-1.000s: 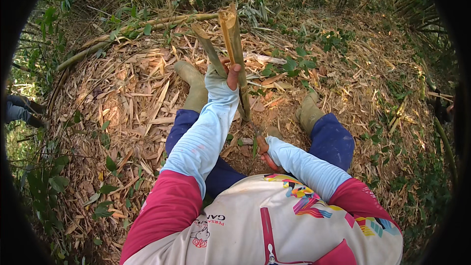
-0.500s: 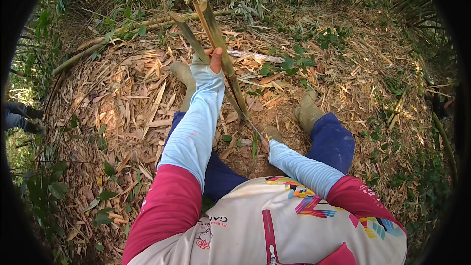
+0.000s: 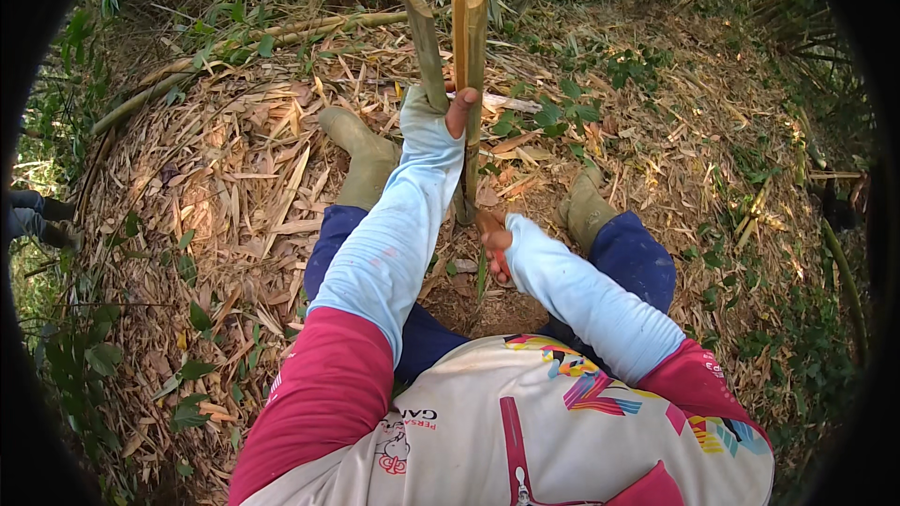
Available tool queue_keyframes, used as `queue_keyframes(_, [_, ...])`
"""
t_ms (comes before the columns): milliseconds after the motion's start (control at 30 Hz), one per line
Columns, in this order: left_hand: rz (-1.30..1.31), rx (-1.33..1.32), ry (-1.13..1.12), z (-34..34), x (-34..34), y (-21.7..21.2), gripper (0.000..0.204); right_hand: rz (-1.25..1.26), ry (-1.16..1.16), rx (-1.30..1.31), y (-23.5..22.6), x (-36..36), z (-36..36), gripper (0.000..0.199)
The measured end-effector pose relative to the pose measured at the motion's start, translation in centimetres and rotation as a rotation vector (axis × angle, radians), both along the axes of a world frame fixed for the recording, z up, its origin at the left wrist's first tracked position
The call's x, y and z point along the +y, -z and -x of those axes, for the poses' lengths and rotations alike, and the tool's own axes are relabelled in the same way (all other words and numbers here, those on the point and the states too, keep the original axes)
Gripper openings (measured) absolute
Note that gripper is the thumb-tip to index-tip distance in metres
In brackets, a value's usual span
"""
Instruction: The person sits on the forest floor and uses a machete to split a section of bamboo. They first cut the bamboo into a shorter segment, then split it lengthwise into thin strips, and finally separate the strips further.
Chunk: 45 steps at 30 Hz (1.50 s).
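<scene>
From the head view, the left hand [image 3: 433, 117] is closed around the bamboo stalk [image 3: 467, 56], which stands nearly upright between the two boots [image 3: 361, 164]. Half a second ago it leaned to the left; now its split top points straight at the far brush. The right hand [image 3: 497, 242] stays low at the stalk's foot, closed on something I cannot make out, above the leaf litter [image 3: 216, 187].

Left hand [image 3: 441, 112] fingers hidden behind bamboo stalks [image 3: 466, 47]. Right hand [image 3: 497, 242] mostly covered by sleeve; what it grips too small to tell. Stalk bases hidden behind left forearm. Person at left edge [image 3: 37, 220] cut off, only legs visible.
</scene>
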<state>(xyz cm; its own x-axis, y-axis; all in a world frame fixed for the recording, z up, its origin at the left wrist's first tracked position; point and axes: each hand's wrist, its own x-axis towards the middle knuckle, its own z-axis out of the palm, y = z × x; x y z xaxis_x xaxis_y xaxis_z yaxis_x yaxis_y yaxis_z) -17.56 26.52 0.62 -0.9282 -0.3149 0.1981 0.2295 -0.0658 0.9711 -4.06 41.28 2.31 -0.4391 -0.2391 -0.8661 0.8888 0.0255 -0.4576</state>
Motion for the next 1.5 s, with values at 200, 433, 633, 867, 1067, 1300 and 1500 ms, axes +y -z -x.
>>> queue_keyframes(200, [-0.001, -0.045, -0.034, 1.0, -2.3, 0.2, 0.048, -0.095, -0.341, 0.476, 4.8, 6.6, -10.5, 0.087])
queue_keyframes(433, [0.0, 0.01, -0.191, 1.0, -5.0, 1.2, 0.049, -0.098, -0.418, 0.194, -4.9, 11.9, -10.2, 0.09])
queue_keyframes(633, [-0.022, -0.031, -0.065, -1.3, -2.6, 0.2, 0.051, -0.188, -0.073, 0.407, -5.8, 12.6, -10.0, 0.055])
queue_keyframes(867, [-0.064, 0.048, 0.176, -6.7, 0.8, -1.7, 0.036, -0.492, -0.024, 1.224, -6.5, 7.2, -3.3, 0.016])
queue_keyframes(1067, [-0.126, 0.065, 0.343, -10.2, 3.4, -2.6, 0.033, -0.412, 0.184, 1.27, -11.9, 3.0, 1.5, 0.058])
queue_keyframes(1300, [-0.037, 0.094, 0.33, -12.4, 4.3, -2.9, 0.037, -0.278, 0.297, 1.4, -13.4, 3.7, 1.4, 0.061])
queue_keyframes(1500, [0.082, 0.083, 0.32, -14.1, 5.3, -3.2, 0.04, -0.807, 0.03, 1.429, -19.0, 4.6, 1.5, 0.064])
